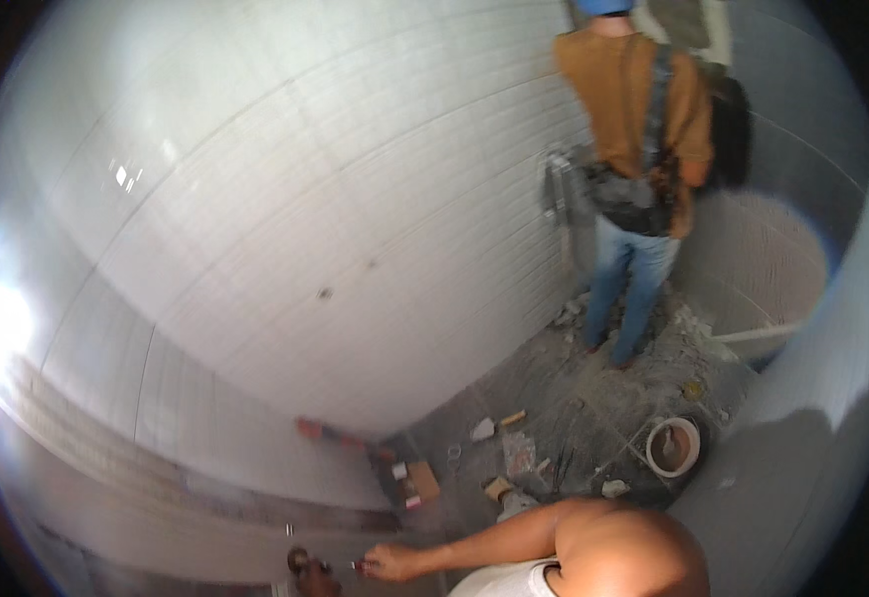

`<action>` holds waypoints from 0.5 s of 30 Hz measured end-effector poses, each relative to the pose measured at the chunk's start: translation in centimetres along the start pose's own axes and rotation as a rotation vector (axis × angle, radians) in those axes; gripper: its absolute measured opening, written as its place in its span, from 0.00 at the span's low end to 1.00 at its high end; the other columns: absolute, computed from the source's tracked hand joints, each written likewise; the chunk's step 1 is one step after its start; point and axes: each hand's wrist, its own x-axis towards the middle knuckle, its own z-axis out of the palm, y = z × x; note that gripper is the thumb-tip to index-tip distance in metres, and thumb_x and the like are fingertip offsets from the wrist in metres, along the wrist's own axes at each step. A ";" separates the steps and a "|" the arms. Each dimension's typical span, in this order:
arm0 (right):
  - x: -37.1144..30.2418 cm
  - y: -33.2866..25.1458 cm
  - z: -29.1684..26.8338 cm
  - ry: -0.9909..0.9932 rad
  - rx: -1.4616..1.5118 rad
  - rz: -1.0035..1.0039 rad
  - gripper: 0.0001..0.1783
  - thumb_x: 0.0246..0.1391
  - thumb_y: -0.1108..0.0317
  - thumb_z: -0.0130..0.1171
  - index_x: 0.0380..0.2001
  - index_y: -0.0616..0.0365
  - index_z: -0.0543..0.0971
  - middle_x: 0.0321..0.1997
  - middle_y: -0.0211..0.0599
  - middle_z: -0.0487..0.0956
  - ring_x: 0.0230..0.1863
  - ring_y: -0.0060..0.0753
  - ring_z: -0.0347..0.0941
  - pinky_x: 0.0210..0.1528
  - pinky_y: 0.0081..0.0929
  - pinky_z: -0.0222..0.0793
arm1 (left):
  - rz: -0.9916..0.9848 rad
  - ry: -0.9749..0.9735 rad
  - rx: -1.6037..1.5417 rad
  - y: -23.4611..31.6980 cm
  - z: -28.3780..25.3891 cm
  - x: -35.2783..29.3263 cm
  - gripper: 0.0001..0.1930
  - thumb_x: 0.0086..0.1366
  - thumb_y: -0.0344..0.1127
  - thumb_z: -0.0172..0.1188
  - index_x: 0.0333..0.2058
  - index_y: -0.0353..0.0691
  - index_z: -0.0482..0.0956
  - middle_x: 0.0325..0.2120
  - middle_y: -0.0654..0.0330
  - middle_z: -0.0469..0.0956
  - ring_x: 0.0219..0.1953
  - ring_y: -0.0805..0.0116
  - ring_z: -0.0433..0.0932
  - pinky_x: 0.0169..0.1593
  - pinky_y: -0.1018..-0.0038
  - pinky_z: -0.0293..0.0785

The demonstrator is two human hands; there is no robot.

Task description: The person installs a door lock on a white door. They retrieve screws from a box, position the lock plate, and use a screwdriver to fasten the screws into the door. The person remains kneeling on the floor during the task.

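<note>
At the lower edge, my right hand (394,563) is closed, its arm coming in from the lower right. A small thin thing with a light tip (358,566) sticks out from its fingers; its kind is too small to tell. Just left of it, my left hand (319,583) is partly cut off by the frame and dark. Next to its fingers is a round brownish, metal-looking piece (298,558); whether the fingers grip it is unclear. Both hands are close together, apart from each other, in front of a low ledge (225,542).
A person (633,119) in a brown top and jeans stands facing the far corner. On the dusty floor are a white bucket (650,454), a cardboard piece (422,482), a plastic bag (519,453) and rubble. A red tool (330,433) lies by the tiled wall (255,249).
</note>
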 end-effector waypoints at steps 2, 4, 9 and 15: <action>1.3 -3.9 -4.2 -0.228 0.126 0.292 0.24 0.61 0.49 0.51 0.35 0.62 0.79 0.33 0.53 0.80 0.35 0.53 0.77 0.39 0.43 0.71 | -0.185 0.067 0.036 3.2 1.5 -1.4 0.14 0.64 0.42 0.56 0.39 0.37 0.78 0.27 0.65 0.74 0.23 0.74 0.68 0.21 0.76 0.59; 1.2 -4.6 -4.8 -0.317 0.151 0.410 0.22 0.60 0.50 0.53 0.38 0.61 0.81 0.36 0.53 0.81 0.38 0.49 0.79 0.41 0.39 0.72 | -0.137 0.068 -0.008 2.7 1.2 -2.8 0.17 0.64 0.42 0.58 0.47 0.37 0.77 0.28 0.64 0.74 0.26 0.73 0.70 0.25 0.73 0.64; 1.2 -7.2 -6.6 -0.286 0.380 0.736 0.20 0.61 0.53 0.55 0.27 0.60 0.79 0.17 0.27 0.70 0.15 0.19 0.63 0.18 0.24 0.61 | -0.074 0.086 0.177 5.2 2.3 -4.1 0.18 0.63 0.47 0.60 0.35 0.33 0.78 0.22 0.62 0.71 0.17 0.73 0.63 0.19 0.74 0.58; 1.4 -8.7 -8.2 -0.327 0.614 0.876 0.18 0.61 0.55 0.55 0.34 0.61 0.77 0.20 0.26 0.70 0.12 0.14 0.62 0.09 0.16 0.53 | -0.226 0.113 0.064 5.5 2.4 -4.6 0.15 0.62 0.46 0.63 0.30 0.37 0.77 0.20 0.66 0.70 0.15 0.82 0.58 0.16 0.81 0.52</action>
